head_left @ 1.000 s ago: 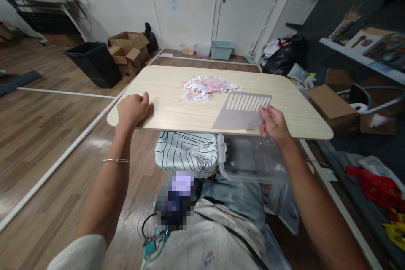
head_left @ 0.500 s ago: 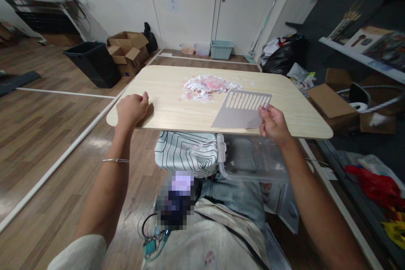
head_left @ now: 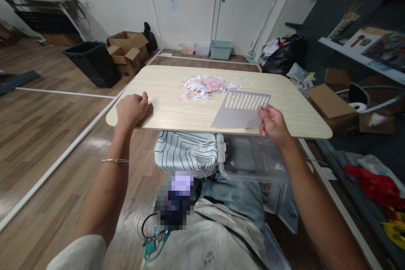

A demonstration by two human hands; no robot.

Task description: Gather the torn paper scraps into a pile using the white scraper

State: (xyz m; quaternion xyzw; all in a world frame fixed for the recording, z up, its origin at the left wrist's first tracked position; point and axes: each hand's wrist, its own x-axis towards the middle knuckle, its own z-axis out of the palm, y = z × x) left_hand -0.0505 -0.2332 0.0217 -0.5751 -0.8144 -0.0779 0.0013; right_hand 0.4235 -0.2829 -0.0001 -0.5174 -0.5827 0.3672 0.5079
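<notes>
My right hand [head_left: 272, 123] grips a grey plastic scraper [head_left: 236, 116] by its right edge, beside a row of cut-out slots. Thumb on top, I hold the scraper low over the near side of the pale wooden table [head_left: 171, 114]; whether it touches the surface I cannot tell. Just beyond it lies a heap of white and pink paper scraps [head_left: 207, 85], with a few loose bits to its right. On the table's left end, my left hand [head_left: 131, 109] rests as a loose fist, with no object showing in it.
Below the near table edge are a clear plastic bin [head_left: 253, 160] and a patterned white lid or box [head_left: 186, 152]. A black bin [head_left: 95, 63] and cardboard boxes [head_left: 128, 50] stand to the left. An open carton [head_left: 332, 101] sits to the right.
</notes>
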